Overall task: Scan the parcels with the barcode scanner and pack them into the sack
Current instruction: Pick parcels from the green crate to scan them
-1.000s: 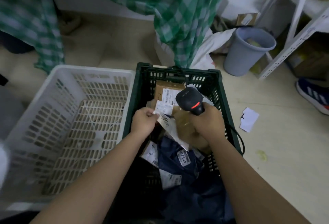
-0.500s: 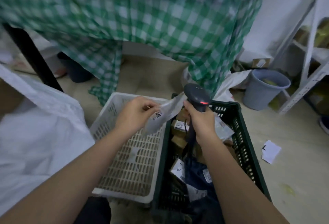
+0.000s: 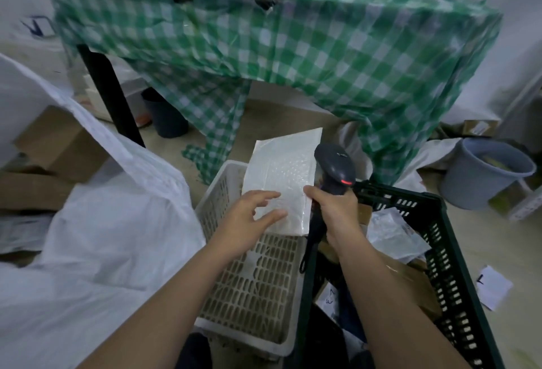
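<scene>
Taking the white crate [image 3: 249, 269] as the landmark: to its left the big white sack [image 3: 96, 230] lies slumped, mouth not clearly seen. Above the crate's far end the left hand [image 3: 249, 216], fingers spread and loose, lies flat on a white bubble mailer [image 3: 281, 180], touching rather than gripping it (the label side is not visible). Just right, the right hand [image 3: 337, 216] has its fingers wrapped round the barcode scanner [image 3: 334, 169], thumb against the mailer's edge. Right of the crate, the dark green crate [image 3: 440, 251] holds several more parcels, so much remains. Beyond stand a checked-cloth table [image 3: 264, 45] and, far right, a grey bucket [image 3: 484, 175].
</scene>
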`<move>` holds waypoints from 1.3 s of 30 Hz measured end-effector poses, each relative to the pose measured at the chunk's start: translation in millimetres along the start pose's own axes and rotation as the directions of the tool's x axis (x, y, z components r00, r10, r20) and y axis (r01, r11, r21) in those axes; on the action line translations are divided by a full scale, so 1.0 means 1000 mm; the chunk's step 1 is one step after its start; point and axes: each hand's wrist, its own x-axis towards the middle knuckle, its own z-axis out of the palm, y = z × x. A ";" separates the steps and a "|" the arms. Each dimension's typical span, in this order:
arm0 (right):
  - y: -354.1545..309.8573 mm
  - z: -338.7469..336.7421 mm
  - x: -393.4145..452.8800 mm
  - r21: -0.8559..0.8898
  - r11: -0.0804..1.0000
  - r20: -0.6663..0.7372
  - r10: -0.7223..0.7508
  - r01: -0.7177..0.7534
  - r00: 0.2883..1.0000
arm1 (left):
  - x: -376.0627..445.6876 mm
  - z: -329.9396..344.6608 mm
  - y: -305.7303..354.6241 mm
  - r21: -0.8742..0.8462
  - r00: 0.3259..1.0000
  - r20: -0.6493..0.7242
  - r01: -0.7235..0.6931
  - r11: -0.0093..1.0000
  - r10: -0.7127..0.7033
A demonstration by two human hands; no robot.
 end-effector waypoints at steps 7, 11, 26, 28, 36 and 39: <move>-0.001 0.019 -0.022 0.001 0.998 0.263 -0.054 0.056 0.963 | 0.017 0.004 0.008 -0.525 0.956 0.104 0.286 0.802 -0.273; 0.004 0.023 -0.027 -0.036 0.998 0.373 -0.040 0.057 0.927 | 0.017 0.008 0.007 -0.530 0.951 -0.056 0.230 0.816 -0.304; 0.007 -0.011 -0.002 -0.165 0.976 0.063 -0.132 0.141 0.989 | 0.007 -0.031 -0.010 -0.612 0.928 -0.036 0.273 0.742 -0.371; 0.003 -0.011 -0.001 -0.185 0.972 0.009 -0.147 0.146 0.989 | 0.007 -0.031 -0.013 -0.517 0.917 -0.092 0.290 0.805 -0.389; -0.003 -0.021 -0.010 -0.490 0.817 0.388 -0.109 0.305 0.915 | 0.012 -0.026 -0.014 0.369 0.966 -0.256 0.117 0.922 -0.020; -0.005 -0.024 -0.013 -0.543 0.774 0.466 -0.044 0.325 0.884 | 0.014 -0.018 -0.018 0.391 0.995 -0.079 0.093 0.916 -0.067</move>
